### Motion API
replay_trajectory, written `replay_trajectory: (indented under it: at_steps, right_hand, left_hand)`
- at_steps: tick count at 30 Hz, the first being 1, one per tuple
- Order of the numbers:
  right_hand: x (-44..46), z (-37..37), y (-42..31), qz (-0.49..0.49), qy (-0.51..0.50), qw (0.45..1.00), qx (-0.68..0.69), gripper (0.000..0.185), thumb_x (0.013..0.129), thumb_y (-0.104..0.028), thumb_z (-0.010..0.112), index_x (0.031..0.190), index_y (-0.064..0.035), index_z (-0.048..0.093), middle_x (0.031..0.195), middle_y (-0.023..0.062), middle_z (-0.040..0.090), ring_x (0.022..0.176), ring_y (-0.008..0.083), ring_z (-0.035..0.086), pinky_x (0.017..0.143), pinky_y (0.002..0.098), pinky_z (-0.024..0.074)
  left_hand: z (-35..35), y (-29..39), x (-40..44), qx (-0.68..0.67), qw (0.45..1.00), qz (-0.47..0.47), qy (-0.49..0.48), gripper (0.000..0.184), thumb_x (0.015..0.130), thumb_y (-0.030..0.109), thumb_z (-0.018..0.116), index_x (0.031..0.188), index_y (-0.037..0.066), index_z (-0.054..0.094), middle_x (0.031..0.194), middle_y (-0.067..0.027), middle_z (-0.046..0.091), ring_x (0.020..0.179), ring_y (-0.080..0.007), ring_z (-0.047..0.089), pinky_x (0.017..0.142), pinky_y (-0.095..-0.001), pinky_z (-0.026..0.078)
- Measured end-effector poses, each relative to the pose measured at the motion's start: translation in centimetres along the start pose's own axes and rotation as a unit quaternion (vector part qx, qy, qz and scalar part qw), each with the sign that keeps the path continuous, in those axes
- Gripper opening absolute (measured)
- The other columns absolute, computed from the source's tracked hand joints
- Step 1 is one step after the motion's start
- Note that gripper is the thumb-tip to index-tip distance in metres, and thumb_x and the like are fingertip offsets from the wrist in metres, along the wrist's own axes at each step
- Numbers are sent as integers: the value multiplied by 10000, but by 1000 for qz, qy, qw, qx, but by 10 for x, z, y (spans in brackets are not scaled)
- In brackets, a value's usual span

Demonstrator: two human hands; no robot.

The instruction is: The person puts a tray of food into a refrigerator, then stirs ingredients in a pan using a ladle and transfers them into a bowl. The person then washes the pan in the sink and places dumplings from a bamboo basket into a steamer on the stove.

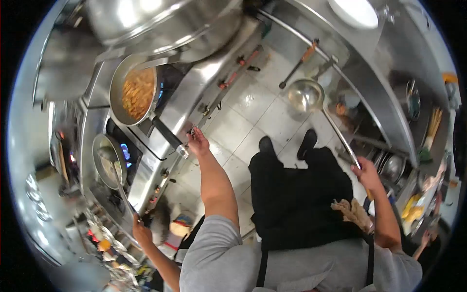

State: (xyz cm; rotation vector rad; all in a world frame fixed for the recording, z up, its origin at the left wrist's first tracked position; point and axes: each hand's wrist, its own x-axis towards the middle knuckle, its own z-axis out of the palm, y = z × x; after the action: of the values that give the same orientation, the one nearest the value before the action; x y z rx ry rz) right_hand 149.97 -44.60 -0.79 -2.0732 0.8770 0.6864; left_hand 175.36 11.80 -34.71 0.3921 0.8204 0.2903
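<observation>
My left hand (198,142) is beside the black handle of a frying pan (115,97), near the stove's front edge; its fingers are partly curled, and whether they touch anything is unclear. Chopped orange-brown food (137,93) fills part of that pan, which sits over a blue flame. In my right hand (366,173) is the long handle of a metal ladle (305,96), its round bowl held out over the tiled floor. A cloth (353,214) hangs at the right side of my black apron.
A large metal pot (165,24) stands at the upper left. Below the frying pan, a co-worker's hand (141,231) holds a ladle in a second pan (99,168) over a flame. A curved metal rail (340,73) edges the right counter, and a white bowl (357,10) is beyond it.
</observation>
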Motion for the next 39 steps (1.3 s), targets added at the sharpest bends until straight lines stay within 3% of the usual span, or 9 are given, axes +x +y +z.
replay_trajectory:
  at_steps: [2, 4, 5, 8, 39]
  right_hand:
    - [14, 9, 4, -1, -27, 999, -33, 218, 853, -151, 664, 986, 12, 606, 677, 61, 540, 615, 148, 496, 589, 337, 421]
    - [25, 19, 10, 20, -42, 999, 18, 241, 856, -151, 657, 1012, 24, 602, 700, 109, 568, 632, 180, 533, 615, 352, 436]
    - [31, 21, 21, -5, -49, 999, -13, 263, 854, -166, 655, 1018, 32, 602, 733, 165, 594, 664, 232, 569, 647, 379, 446]
    - [39, 22, 36, -33, -61, 997, -34, 295, 855, -185, 653, 1041, 37, 603, 764, 201, 608, 693, 277, 585, 669, 401, 450]
    - [49, 12, 44, -12, -78, 995, -65, 308, 845, -192, 673, 1059, 19, 604, 754, 202, 606, 690, 308, 598, 677, 394, 466]
  left_hand:
    - [4, 5, -5, 26, 1000, -2, -13, 286, 1025, 238, 428, 1149, -10, 497, 1097, -192, 598, 992, -304, 636, 874, -397, 579]
    - [5, 6, -10, 51, 998, 6, -47, 302, 1023, 226, 438, 1145, -47, 483, 1079, -191, 586, 969, -305, 639, 875, -386, 577]
    - [7, 6, -11, 59, 998, 13, -34, 306, 1023, 230, 439, 1144, -47, 486, 1084, -192, 584, 968, -304, 639, 874, -388, 578]
    - [4, 6, -4, 64, 998, 23, -13, 312, 1022, 238, 441, 1140, -46, 495, 1090, -191, 583, 963, -301, 640, 870, -392, 580]
    - [8, 5, -4, 95, 995, 37, 17, 318, 1020, 222, 448, 1150, -64, 493, 1062, -191, 599, 939, -272, 644, 855, -355, 589]
